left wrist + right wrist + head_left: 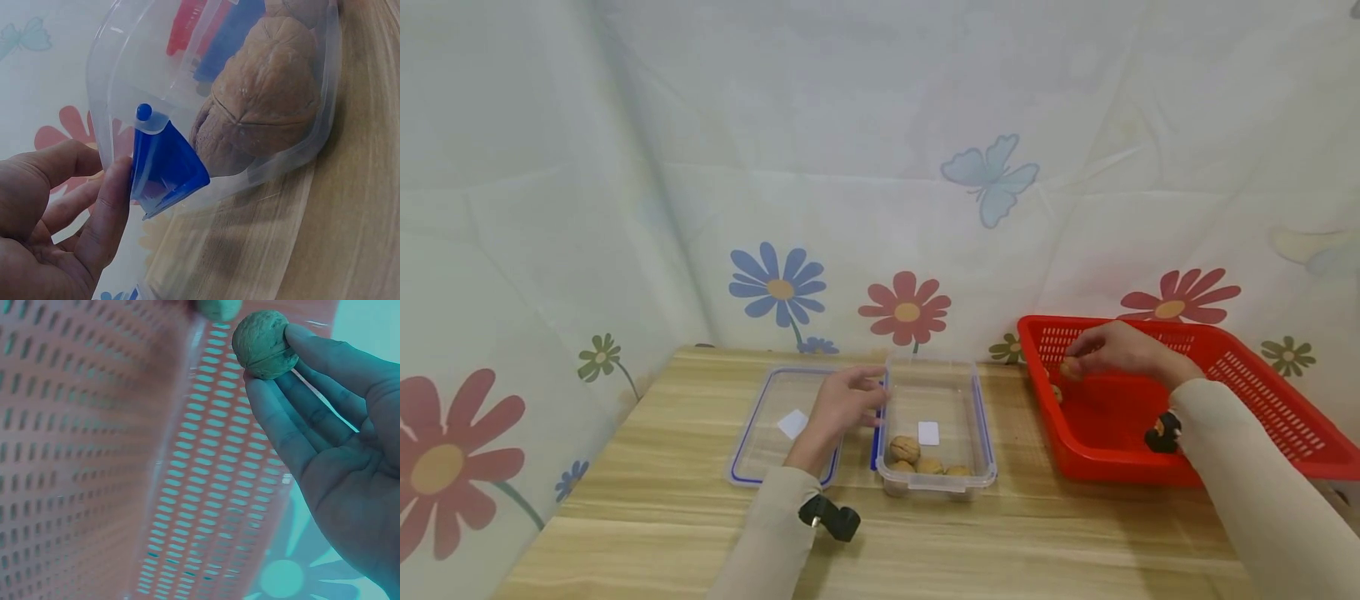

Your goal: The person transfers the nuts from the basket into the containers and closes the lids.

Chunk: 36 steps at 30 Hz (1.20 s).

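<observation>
My right hand [1116,348] pinches a walnut [265,345] between thumb and fingertips, above the left end of the red basket [1112,467]. Lower in that end of the basket lies another walnut [1057,393], partly hidden. At the left side of the clear plastic box [936,481], my left hand [848,400] touches the wall with loosely extended fingers. The left wrist view shows a fingertip against the blue latch [165,172]. Several walnuts [265,87] are gathered at the box's near end, one of them on top of others.
Left of the box, a clear lid [752,442] with a blue seal lies flat, bearing a white label [793,424]. A second white label [928,432] shows in the box. The wooden table [647,500] meets a flower-printed cloth [850,208] at the back.
</observation>
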Motion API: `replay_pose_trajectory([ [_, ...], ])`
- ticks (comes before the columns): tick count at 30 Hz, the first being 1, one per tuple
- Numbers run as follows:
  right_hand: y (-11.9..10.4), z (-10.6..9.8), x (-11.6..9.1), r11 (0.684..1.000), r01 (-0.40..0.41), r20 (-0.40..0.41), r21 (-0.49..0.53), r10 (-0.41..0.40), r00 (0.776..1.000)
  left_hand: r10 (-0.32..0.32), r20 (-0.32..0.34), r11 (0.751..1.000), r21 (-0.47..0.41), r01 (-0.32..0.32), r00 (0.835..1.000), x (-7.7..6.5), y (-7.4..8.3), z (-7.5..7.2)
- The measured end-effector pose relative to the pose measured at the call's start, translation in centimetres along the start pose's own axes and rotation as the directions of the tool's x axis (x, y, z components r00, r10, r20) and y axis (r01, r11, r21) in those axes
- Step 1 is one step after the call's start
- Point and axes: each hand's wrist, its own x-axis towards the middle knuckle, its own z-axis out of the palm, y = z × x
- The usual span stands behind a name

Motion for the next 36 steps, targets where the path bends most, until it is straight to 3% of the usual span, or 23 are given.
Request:
replay_pose_trajectory([
  [20,-7.2,-1.4,-3.2,0.988,0.147,-0.176,-0.053,-0.154,0.972,0.001,0.003,1.000,0.012,-0.001,1.000,-0.1,-0.2,-0.1],
  [28,-10.2,-0.5,-4.4,0.977,0.210,-0.183,-0.044,-0.215,0.959,0.006,0.002,1.000,0.015,-0.006,1.000,-0.1,-0.1,-0.1],
  [36,-12.1,1.3,-4.6,0.945,0.325,-0.186,-0.031,-0.325,0.927,0.005,0.000,1.000,0.014,-0.005,1.000,0.0,-0.1,0.0],
])
